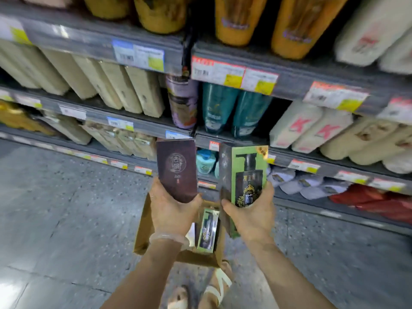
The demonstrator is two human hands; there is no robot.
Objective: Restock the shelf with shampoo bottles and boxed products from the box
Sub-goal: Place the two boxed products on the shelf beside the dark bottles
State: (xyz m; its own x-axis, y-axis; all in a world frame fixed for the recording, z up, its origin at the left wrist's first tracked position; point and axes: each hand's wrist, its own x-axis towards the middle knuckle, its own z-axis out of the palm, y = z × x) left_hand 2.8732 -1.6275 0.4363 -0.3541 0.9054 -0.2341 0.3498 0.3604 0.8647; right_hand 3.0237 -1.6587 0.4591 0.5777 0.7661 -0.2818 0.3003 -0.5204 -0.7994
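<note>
A dark maroon box [177, 169] is gripped upright at its lower end by the left hand [170, 209]. A green and black box [245, 179] is held the same way by the right hand [250, 214]. Below both, an open cardboard carton [145, 221] is seen on the floor [66, 208], one more green box [208, 229] inside. Stocked shelves [138, 124] stand just beyond.
</note>
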